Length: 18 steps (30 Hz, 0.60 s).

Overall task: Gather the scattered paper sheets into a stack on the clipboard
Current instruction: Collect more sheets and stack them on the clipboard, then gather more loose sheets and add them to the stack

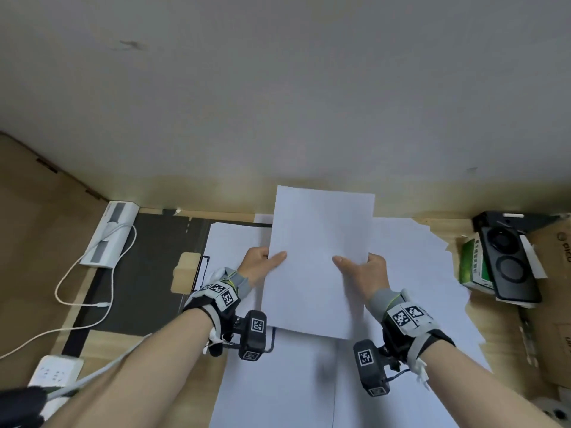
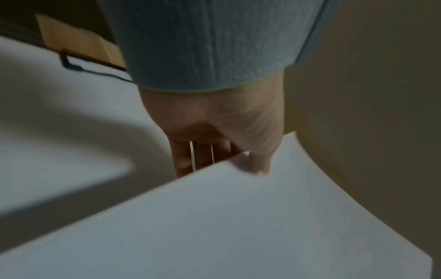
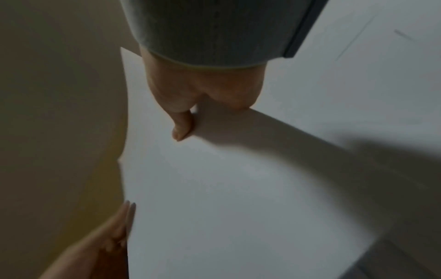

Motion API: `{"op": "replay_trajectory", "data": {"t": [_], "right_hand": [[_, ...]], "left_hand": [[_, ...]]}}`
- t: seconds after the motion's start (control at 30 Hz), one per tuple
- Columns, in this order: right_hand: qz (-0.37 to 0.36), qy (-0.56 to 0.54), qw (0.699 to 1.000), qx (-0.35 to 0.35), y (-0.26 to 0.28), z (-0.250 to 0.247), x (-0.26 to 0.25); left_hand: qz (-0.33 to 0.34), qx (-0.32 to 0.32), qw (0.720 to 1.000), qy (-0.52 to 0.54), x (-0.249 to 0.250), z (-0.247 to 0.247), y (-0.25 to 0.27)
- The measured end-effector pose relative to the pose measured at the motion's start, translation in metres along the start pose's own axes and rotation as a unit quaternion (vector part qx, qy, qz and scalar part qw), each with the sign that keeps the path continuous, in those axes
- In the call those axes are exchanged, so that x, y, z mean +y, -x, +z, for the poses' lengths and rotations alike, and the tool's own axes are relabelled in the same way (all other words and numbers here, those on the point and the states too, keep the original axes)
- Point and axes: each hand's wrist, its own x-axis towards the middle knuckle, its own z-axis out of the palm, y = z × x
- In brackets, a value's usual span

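Both hands hold a bundle of sheets (image 1: 318, 261) off the desk, the left hand (image 1: 258, 267) and right hand (image 1: 367, 274) each pinching a side edge, thumb on top and fingers beneath. This looks like the squaring-up step. The clipboard (image 1: 197, 267) lies left under one sheet, loose sheets (image 1: 432, 288) remain right and near; next, lay the bundle on the board

Obstacles about my hands: power strip (image 1: 108, 234) and white cable (image 1: 83, 299) at far left; green box (image 1: 474, 267) and black device (image 1: 509, 264) at far right; loose sheets (image 1: 417, 273) over the tabletop (image 1: 148, 344) ahead. Open passage: above the sheets, between those two sides.
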Motion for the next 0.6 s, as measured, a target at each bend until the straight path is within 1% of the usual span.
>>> {"op": "replay_trajectory", "data": {"t": [0.07,0.1,0.13,0.17,0.2,0.23,0.27,0.33,0.4,0.43,0.5,0.6], "right_hand": [[0.017,0.021,1.0,0.0,0.0,0.021,0.02],[0.029,0.026,0.999,0.006,0.002,0.029,0.029],[0.041,0.032,0.999,0.01,0.003,0.036,0.037],[0.055,0.039,0.998,0.007,0.001,0.051,0.046],[0.065,0.046,0.997,0.005,0.001,0.061,0.052],[0.069,0.048,0.996,0.001,0.002,0.068,0.056],[0.073,0.053,0.996,-0.008,0.002,0.08,0.061],[0.077,0.064,0.995,-0.018,0.002,0.101,0.064],[0.075,0.079,0.994,-0.022,0.001,0.12,0.066],[0.075,0.091,0.993,-0.02,0.001,0.129,0.066],[0.073,0.117,0.99,-0.02,0.002,0.137,0.062],[0.072,0.158,0.985,-0.016,0.003,0.152,0.061]], "left_hand": [[-0.072,0.065,0.995,0.022,-0.016,-0.027,-0.011],[-0.085,0.105,0.991,0.015,-0.024,-0.04,-0.014],[-0.083,0.146,0.985,-0.029,-0.028,-0.053,-0.016],[-0.071,0.192,0.974,-0.101,-0.039,-0.075,-0.02],[-0.062,0.228,0.952,-0.193,-0.047,-0.094,-0.022],[-0.053,0.245,0.93,-0.27,-0.052,-0.109,-0.022],[-0.056,0.236,0.915,-0.322,-0.06,-0.126,-0.025],[-0.079,0.165,0.899,-0.397,-0.074,-0.148,-0.028],[-0.115,0.116,0.872,-0.462,-0.083,-0.156,-0.03],[-0.112,0.111,0.857,-0.491,-0.086,-0.157,-0.03],[-0.08,0.114,0.833,-0.536,-0.085,-0.153,-0.029],[-0.046,0.108,0.811,-0.573,-0.084,-0.152,-0.034]]}}
